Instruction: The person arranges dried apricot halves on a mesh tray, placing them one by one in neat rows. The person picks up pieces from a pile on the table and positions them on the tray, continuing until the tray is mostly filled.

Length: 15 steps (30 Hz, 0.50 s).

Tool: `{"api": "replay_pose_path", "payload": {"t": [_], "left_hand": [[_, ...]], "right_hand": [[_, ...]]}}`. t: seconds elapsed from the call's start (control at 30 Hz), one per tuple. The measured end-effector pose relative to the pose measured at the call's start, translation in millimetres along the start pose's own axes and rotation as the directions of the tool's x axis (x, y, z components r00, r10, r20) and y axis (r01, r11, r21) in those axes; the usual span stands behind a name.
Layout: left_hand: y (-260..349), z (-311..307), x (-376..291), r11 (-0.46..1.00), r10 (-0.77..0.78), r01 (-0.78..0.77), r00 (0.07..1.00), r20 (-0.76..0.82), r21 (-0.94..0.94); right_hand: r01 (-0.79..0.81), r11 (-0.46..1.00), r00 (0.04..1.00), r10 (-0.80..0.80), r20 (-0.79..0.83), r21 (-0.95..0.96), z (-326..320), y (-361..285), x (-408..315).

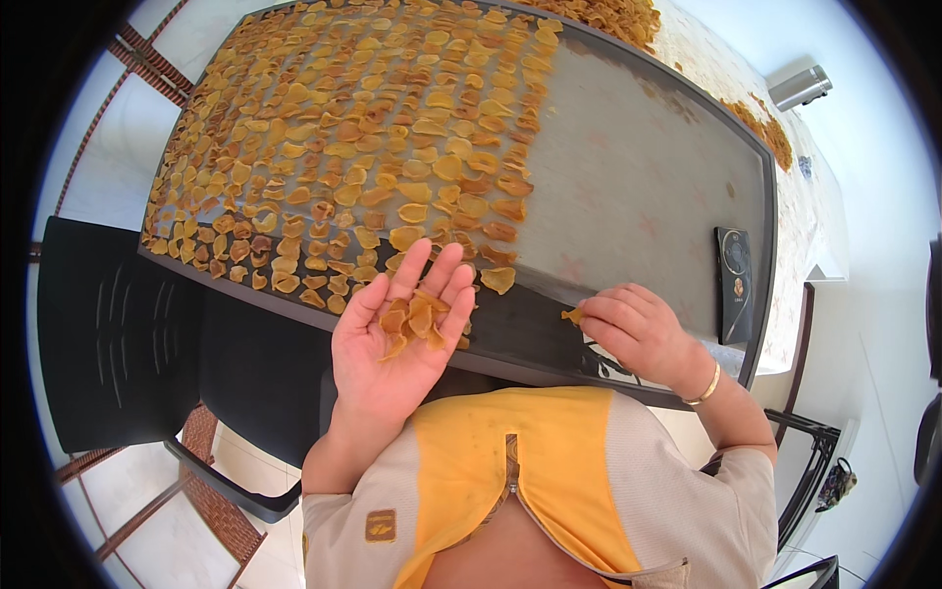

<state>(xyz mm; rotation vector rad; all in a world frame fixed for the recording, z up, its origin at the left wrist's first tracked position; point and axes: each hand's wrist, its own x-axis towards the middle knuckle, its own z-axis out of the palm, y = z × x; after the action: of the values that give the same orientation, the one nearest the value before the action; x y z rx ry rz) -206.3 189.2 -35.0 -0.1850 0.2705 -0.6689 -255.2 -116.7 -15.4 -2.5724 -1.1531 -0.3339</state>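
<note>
My left hand (390,374) is palm up near the table's front edge, fingers spread slightly, cradling a small pile of dried yellow-orange slices (419,318). To its right, my right hand (634,324) pinches one dried slice (571,316) between thumb and fingertips, above the tabletop. Rows of similar slices (353,147) cover the left and middle of the dark-framed glass table (633,177). The nearest end of the rightmost rows lies just beyond my left fingertips, with one slice (498,280) between my two hands.
A black flat item (734,287) bearing writing lies at the table's right side. Behind stands a second surface with a heap of slices (618,18), a smaller pile (773,136) and a metal cylinder (801,88). A black chair (118,331) adjoins the table's left front.
</note>
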Motion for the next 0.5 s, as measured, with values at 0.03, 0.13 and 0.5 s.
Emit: {"api": "replay_pose_path", "payload": {"t": [0.03,0.13,0.5], "left_hand": [[1,0,-1,1.000,0.007,-0.007,1.000,-0.008,0.002],[2,-1,-3,1.000,-0.004,0.004,1.000,0.001,-0.005],[2,-3,-5,1.000,-0.020,0.020,0.999,0.029,0.002]], "right_hand": [[-0.018,0.999,1.000,0.018,0.016,0.032,-2,0,-3],[-0.039,0.992,0.996,0.029,0.083,0.121,-9,0,-7],[-0.621,0.656,0.756,0.646,0.106,0.429,6,-25,-8]]}}
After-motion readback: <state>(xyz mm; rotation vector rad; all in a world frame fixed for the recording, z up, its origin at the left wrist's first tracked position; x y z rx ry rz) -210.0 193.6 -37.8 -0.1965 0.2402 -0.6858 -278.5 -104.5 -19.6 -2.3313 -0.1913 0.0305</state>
